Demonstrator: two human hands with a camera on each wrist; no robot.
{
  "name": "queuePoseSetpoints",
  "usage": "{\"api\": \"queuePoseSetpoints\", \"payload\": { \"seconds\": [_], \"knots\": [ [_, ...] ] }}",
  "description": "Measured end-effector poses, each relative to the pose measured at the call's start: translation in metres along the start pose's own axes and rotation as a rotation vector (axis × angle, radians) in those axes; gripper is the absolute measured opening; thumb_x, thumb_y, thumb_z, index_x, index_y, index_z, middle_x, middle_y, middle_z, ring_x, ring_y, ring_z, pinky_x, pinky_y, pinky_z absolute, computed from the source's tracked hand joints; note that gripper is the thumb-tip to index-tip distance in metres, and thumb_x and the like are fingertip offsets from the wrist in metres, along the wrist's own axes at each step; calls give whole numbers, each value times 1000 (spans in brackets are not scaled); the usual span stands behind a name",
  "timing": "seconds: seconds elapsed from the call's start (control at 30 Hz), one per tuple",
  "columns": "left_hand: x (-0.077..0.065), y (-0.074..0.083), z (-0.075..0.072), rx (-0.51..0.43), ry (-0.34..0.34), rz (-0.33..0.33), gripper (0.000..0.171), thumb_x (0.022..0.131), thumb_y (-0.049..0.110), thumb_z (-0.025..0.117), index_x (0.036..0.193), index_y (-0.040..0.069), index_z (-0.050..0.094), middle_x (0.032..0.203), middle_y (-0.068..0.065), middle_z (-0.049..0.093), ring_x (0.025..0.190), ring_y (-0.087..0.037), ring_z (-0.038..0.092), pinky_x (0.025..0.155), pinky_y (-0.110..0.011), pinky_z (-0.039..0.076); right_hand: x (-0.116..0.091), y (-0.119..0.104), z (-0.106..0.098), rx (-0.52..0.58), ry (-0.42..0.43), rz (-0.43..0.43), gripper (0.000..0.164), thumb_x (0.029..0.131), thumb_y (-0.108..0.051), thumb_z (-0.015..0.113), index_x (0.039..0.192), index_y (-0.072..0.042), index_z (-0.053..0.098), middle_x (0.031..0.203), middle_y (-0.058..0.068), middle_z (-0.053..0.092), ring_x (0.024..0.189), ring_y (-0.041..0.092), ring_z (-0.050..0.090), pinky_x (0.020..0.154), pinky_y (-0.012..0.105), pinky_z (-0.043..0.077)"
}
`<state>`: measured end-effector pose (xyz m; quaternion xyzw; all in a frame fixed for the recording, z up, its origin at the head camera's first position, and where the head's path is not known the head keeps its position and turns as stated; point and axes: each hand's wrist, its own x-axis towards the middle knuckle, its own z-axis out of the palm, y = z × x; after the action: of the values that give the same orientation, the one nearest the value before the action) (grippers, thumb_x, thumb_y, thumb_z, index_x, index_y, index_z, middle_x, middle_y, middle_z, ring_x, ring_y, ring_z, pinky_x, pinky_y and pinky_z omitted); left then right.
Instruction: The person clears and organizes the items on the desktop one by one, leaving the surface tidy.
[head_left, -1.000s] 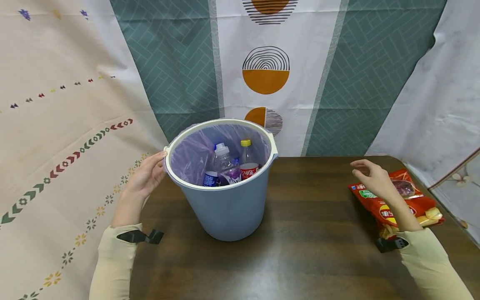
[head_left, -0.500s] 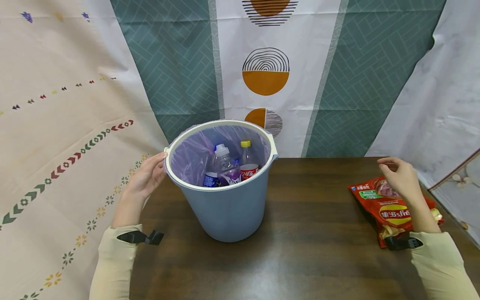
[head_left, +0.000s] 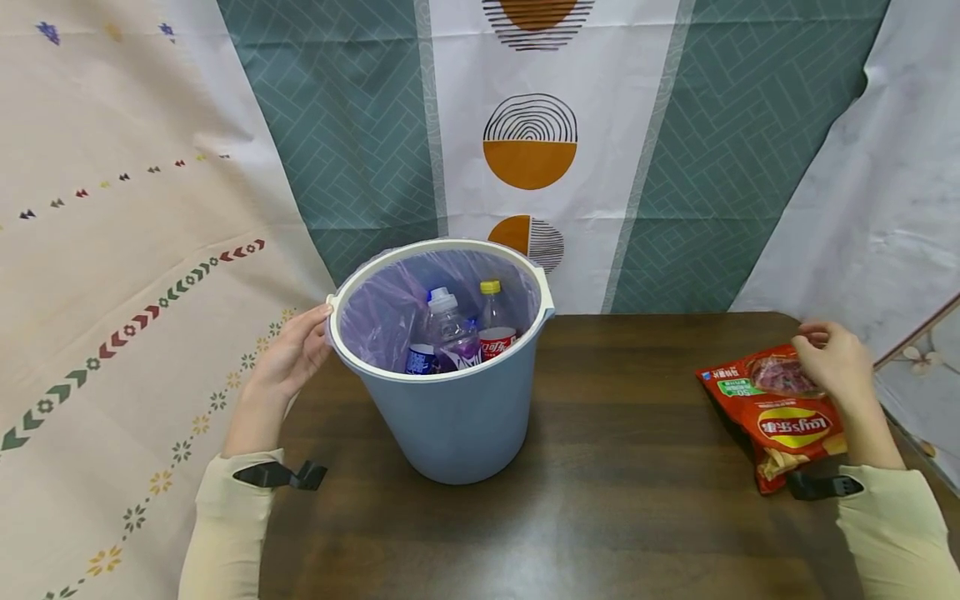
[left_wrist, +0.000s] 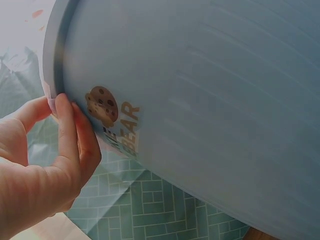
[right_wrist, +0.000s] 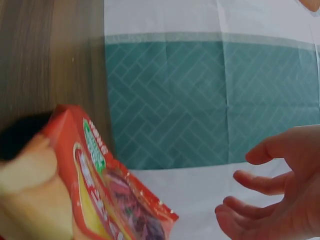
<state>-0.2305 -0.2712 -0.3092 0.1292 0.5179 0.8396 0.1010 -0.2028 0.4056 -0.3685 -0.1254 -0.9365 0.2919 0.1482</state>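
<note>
A blue-grey trash bin point(head_left: 453, 425) with a cream rim and a thin purple liner point(head_left: 375, 325) stands on the table, leaning slightly. At the left side of that rim my left hand point(head_left: 288, 358) pinches the edge between thumb and fingertips, seen closer as a hand point(left_wrist: 55, 160) in the left wrist view. To the right lies a red Lay's chip bag point(head_left: 795, 427), printed with chips and meat. Over the bag's right end is my right hand point(head_left: 840, 371), holding nothing. In the right wrist view its fingers point(right_wrist: 265, 182) are loosely bent, apart from the bag point(right_wrist: 95, 185).
Inside the bin are several plastic bottles, among them a clear bottle point(head_left: 450, 333) with a white cap and a cola bottle point(head_left: 497, 337) with a yellow cap. The dark wooden table point(head_left: 622, 467) meets patterned curtains point(head_left: 375, 108) at the back and sides.
My right hand has moved rightward across the chip bag toward its far right end, uncovering more of its front. The left hand and the bin have stayed in place.
</note>
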Motion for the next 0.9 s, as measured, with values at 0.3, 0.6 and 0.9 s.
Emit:
{"api": "queuePoseSetpoints", "payload": {
  "seconds": [0.3,0.6,0.9],
  "knots": [
    [0,0,0,4,-6,5,27,97,8,39,97,5,65,79,0,67,66,-6,64,60,-13,56,-1,13,-5,-114,-40,20,51,92,-27,37,120,15,39,117,45,35,107,61,27,87,66,25],
    [1,1,-1,3,-24,9,28,98,8,38,98,5,66,81,-1,67,68,-6,65,62,-13,56,-2,29,-13,-180,-145,174,63,90,-33,39,120,20,27,118,52,23,112,69,12,87,73,23],
    [0,1,-2,-1,-24,7,28,98,8,38,97,5,66,79,-1,67,67,-7,65,61,-13,56,0,38,-14,-180,-252,426,80,90,-39,36,128,26,6,128,56,-3,122,67,-3,96,77,17]
  ]
}}
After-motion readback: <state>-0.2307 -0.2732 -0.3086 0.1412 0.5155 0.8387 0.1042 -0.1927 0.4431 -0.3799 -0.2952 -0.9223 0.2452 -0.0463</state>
